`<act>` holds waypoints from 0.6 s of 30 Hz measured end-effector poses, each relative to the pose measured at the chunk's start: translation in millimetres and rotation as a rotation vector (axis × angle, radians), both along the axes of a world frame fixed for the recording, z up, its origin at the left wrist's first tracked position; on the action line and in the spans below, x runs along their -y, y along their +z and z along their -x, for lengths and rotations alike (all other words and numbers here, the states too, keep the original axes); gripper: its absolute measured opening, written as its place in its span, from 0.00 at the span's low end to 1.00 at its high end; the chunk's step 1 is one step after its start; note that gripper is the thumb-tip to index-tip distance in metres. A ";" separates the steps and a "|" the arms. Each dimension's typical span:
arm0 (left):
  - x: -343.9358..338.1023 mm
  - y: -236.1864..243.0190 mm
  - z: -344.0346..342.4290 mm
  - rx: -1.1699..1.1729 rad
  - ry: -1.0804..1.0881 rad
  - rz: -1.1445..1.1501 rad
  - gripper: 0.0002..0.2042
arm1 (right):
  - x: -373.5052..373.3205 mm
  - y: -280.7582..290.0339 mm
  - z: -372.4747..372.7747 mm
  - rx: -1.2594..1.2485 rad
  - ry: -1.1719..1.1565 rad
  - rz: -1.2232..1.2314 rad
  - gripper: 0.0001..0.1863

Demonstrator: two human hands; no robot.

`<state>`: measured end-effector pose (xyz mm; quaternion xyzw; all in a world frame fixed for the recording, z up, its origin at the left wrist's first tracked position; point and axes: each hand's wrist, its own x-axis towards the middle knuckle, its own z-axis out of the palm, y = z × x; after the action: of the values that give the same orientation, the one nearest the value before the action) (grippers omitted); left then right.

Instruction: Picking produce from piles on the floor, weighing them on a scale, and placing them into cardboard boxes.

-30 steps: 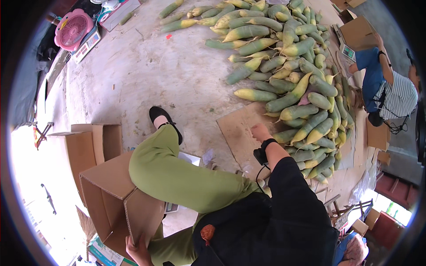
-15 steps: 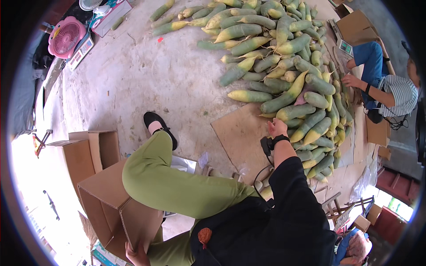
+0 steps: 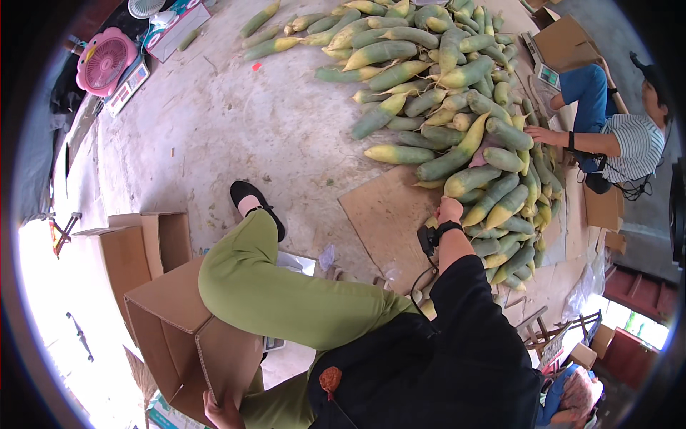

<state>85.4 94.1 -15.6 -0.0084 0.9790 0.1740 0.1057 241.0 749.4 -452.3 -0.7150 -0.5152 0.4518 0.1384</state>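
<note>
My left hand grips the lower edge of an open cardboard box, fingers inside or under the flap and partly hidden. This box leans against my leg with its opening toward me. At the near left border of a large heap of green radishes, my right hand is closed, its fingers curled down against the radishes. What is in those fingers, if anything, is hidden. The radishes are long, dark green at one end and yellowish at the other. A strap with a small black device circles my right wrist.
Flattened cardboard lies under the heap's edge. More cardboard boxes stand at left. A co-worker sits at the far right, one hand on the radishes. A pink fan and a scale are far left; another person is lower right.
My right hand's fingers have curled in more beside the radishes. The co-worker's hand has reached further left onto the heap, and their head has come into view. My left hand keeps its hold.
</note>
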 end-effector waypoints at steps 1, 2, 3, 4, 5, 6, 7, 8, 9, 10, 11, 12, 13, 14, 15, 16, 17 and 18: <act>1.6 -17.1 6.9 0.014 -0.041 -0.076 0.11 | -42.0 -2.5 -27.6 0.209 0.273 -0.329 0.06; 6.9 -12.5 1.7 0.013 -0.037 -0.020 0.12 | -15.0 -19.0 -24.0 0.196 0.290 -0.296 0.06; 12.2 -2.3 -3.6 0.002 -0.013 0.028 0.12 | 22.3 -24.5 -8.9 0.430 0.537 -0.437 0.06; 18.9 9.1 -8.6 0.048 -0.046 0.114 0.16 | 60.4 -22.3 9.6 0.648 0.793 -0.590 0.06; 21.9 14.0 -11.5 0.097 -0.083 0.160 0.20 | 74.8 -11.3 18.2 0.413 0.623 -0.308 0.15; 21.0 14.4 -13.8 0.088 -0.058 0.172 0.20 | 90.8 2.6 23.9 0.382 0.715 -0.288 0.14; 10.1 13.9 -11.3 0.039 0.020 0.062 0.13 | 115.3 26.8 39.6 0.371 0.698 -0.213 0.15; 5.8 8.0 -9.7 -0.010 0.082 -0.069 0.05 | 131.0 72.8 54.1 0.373 0.664 -0.154 0.15; 18.0 0.0 -10.5 0.038 0.065 -0.044 0.08 | 138.6 77.6 54.8 0.379 0.724 -0.163 0.15; 13.7 -2.8 -7.3 0.033 0.068 -0.068 0.08 | 133.5 92.0 51.5 0.400 0.765 -0.195 0.15; 5.2 -2.0 -3.1 0.003 0.022 -0.061 0.11 | 134.8 100.6 56.8 0.429 0.810 -0.194 0.12; 1.4 -0.2 -1.1 -0.024 -0.024 -0.047 0.13 | 140.3 106.3 63.1 0.425 0.823 -0.203 0.12; 4.4 3.5 -3.8 -0.001 -0.021 -0.089 0.17 | 147.6 110.2 71.4 0.446 0.903 -0.214 0.13; 8.1 4.8 -9.3 -0.006 -0.003 -0.089 0.17 | 153.8 115.7 79.4 0.465 0.986 -0.225 0.14; 12.8 6.1 -17.9 -0.070 0.084 -0.248 0.18 | 158.9 123.3 88.6 0.455 1.015 -0.228 0.14; 18.0 8.4 -26.2 -0.139 0.174 -0.403 0.18 | 162.8 131.9 97.2 0.425 1.062 -0.267 0.13; 20.7 14.8 -28.5 -0.138 0.175 -0.479 0.19 | 165.2 137.8 104.5 0.395 1.108 -0.306 0.13; 20.6 19.8 -28.6 -0.157 0.216 -0.461 0.19 | 160.0 137.4 104.5 0.386 1.137 -0.445 0.11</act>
<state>114.0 73.5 4.2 -0.0749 0.9122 0.4026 0.0094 136.5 589.4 -314.8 -0.3524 -0.9113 0.2001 -0.0729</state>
